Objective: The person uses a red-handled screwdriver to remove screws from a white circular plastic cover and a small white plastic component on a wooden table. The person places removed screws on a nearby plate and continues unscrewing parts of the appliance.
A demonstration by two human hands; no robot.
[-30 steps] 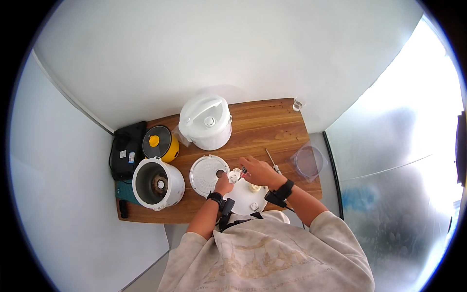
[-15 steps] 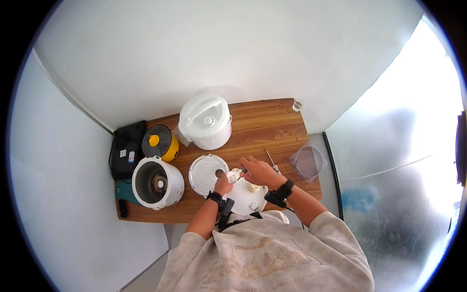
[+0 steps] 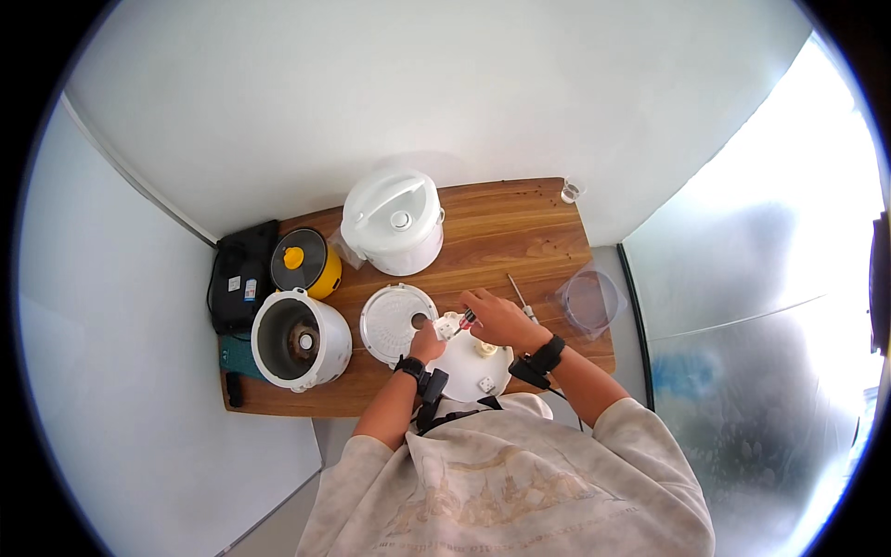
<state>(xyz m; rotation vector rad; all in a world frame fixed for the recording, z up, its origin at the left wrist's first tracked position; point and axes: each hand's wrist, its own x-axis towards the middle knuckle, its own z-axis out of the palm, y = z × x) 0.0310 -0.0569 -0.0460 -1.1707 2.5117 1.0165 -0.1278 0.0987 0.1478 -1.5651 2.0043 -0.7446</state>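
Observation:
My left hand (image 3: 427,345) is closed on a small white plastic part (image 3: 447,326), held over the near middle of the table. In my right hand (image 3: 502,320) is a screwdriver (image 3: 468,318) with a red and black handle, its tip end toward the white part. Contact between tip and part is too small to make out. Below both hands lies a round white cover (image 3: 461,376). On it rest a cream-coloured round piece (image 3: 484,349) and a small white piece (image 3: 487,383). To the left, partly behind my left hand, is a round white perforated lid (image 3: 388,323).
A lidded white rice cooker (image 3: 393,227) stands at the back. At left are an open cooker body (image 3: 316,348), a yellow pot (image 3: 327,277) and a black case (image 3: 243,278). Another screwdriver (image 3: 523,299), a clear plastic tub (image 3: 592,302) and a small clear cup (image 3: 570,192) lie right.
The whole view has shifted slightly. My right hand has turned a little on the screwdriver, showing more of its red handle. The left hand keeps its hold on the white part.

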